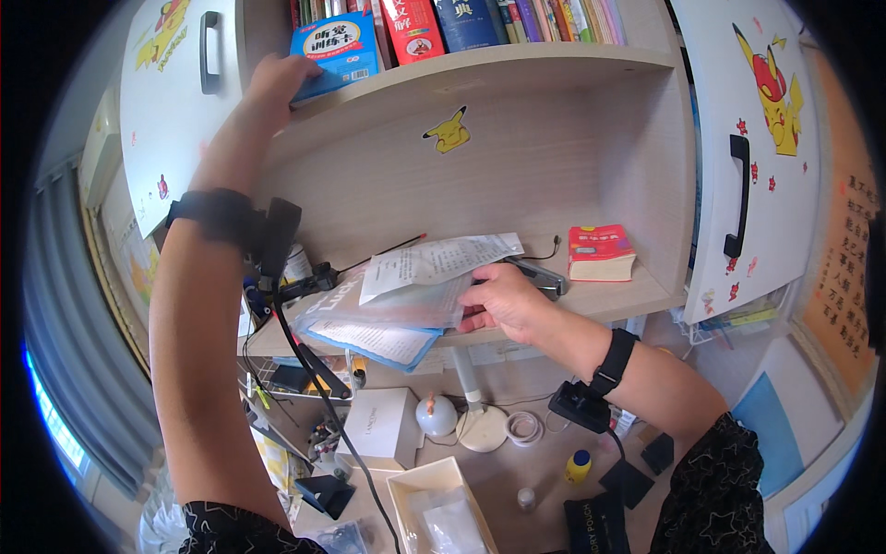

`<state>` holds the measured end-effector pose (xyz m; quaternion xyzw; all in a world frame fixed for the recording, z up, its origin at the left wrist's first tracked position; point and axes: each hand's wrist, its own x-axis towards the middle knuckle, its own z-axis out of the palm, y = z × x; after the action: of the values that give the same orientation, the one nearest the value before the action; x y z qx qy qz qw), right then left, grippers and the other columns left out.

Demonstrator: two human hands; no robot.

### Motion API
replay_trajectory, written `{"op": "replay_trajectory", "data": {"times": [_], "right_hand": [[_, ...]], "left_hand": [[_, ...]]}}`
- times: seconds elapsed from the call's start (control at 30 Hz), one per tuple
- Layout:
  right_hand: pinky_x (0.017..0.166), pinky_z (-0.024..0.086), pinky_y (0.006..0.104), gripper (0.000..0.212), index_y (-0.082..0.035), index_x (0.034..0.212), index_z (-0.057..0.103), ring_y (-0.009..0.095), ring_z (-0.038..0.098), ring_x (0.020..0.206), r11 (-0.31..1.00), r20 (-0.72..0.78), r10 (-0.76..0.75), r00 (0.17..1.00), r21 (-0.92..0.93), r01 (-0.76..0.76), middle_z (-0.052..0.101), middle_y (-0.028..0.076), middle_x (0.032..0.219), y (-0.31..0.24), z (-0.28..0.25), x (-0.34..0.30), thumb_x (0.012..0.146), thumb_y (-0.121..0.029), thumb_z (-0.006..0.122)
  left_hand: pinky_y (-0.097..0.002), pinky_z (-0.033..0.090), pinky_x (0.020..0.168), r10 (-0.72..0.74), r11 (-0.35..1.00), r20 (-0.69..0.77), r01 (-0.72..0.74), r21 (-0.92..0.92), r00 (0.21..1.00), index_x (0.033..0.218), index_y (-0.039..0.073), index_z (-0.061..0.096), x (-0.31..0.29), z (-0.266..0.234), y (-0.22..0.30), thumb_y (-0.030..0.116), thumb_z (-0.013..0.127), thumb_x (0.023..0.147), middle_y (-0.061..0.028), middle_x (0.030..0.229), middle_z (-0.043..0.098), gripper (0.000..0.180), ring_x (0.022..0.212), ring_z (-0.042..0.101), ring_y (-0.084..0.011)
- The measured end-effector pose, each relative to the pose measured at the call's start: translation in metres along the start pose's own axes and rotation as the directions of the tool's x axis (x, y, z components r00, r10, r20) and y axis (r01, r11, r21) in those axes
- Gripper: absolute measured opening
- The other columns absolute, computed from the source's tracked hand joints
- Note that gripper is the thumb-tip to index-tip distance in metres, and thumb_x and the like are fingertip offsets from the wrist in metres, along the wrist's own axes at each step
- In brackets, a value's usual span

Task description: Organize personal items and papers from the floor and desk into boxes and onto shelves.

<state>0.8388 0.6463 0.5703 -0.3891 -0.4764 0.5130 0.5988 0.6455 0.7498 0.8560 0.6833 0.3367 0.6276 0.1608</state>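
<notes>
My left hand (279, 85) reaches up to the top shelf and is closed on the side of a blue box (341, 57) that stands at the left end of a row of books. Lower down, my right hand (509, 301) pinches the right edge of a clear plastic folder (426, 309) on the middle shelf. A creased printed sheet (438, 263) lies over the folder. Below it, a blue-edged sheet of paper (374, 340) sticks out past the shelf's front edge. My right fingertips are partly hidden by the folder.
Beside the blue box stand a red book (411, 30) and a dark blue book (464, 25). A thick red book (600, 254) lies right of my right hand. White doors (738, 102) flank the shelves. On the desk below are a white box (380, 427), a lamp base (483, 430) and an open-topped bin (406, 489).
</notes>
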Motion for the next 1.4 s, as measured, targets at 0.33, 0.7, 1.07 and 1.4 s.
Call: {"op": "replay_trajectory", "data": {"times": [0.33,0.7,1.07,1.4], "right_hand": [[0.063,0.054,0.0356,0.021,0.009,0.097,0.051,0.026,0.059,0.075,0.999,0.001,0.040,0.999,-0.014,-0.040,0.057,0.016,0.089,-0.006,0.003,-0.005,0.078,0.002,0.050],[0.058,0.053,0.0356,0.015,0.009,0.087,0.052,0.024,0.057,0.069,0.996,-0.076,0.088,0.993,0.013,-0.087,0.056,0.016,0.081,-0.009,0.007,0.001,0.075,0.002,0.053],[0.061,0.053,0.0375,0.055,0.003,0.126,0.027,0.024,0.057,0.076,1.000,-0.162,-0.004,0.987,0.021,0.008,0.052,0.019,0.100,-0.004,0.007,-0.006,0.077,0.001,0.053],[0.056,0.052,0.0287,0.053,0.010,0.124,0.030,0.021,0.058,0.068,0.980,-0.150,-0.109,0.983,-0.182,0.081,0.054,0.020,0.095,-0.002,0.013,-0.012,0.077,0.000,0.054]], "left_hand": [[-0.0331,0.045,0.080,0.501,0.862,-0.253,-0.452,0.228,0.828,0.109,-0.001,0.050,-0.042,0.011,-0.008,0.016,0.061,0.071,-0.0158,0.102,0.055,0.043,0.093,0.055,-0.0250],[-0.0296,0.050,0.067,0.041,0.753,0.477,-0.341,0.563,0.878,0.098,0.000,0.057,-0.165,-0.004,-0.155,0.016,0.058,0.082,-0.0109,0.084,0.062,0.023,0.072,0.060,-0.0196],[-0.0331,0.041,0.089,-0.087,0.871,0.832,-0.364,0.331,0.548,0.117,0.008,0.054,-0.192,0.011,-0.149,0.036,0.058,0.083,-0.0128,0.116,0.054,0.045,0.104,0.052,-0.0269],[-0.0242,0.040,0.061,0.346,0.907,0.070,-0.353,0.229,0.935,0.089,0.003,0.052,-0.207,-0.042,-0.153,0.024,0.045,0.092,-0.0021,0.073,0.052,0.022,0.067,0.047,-0.0112]]}}
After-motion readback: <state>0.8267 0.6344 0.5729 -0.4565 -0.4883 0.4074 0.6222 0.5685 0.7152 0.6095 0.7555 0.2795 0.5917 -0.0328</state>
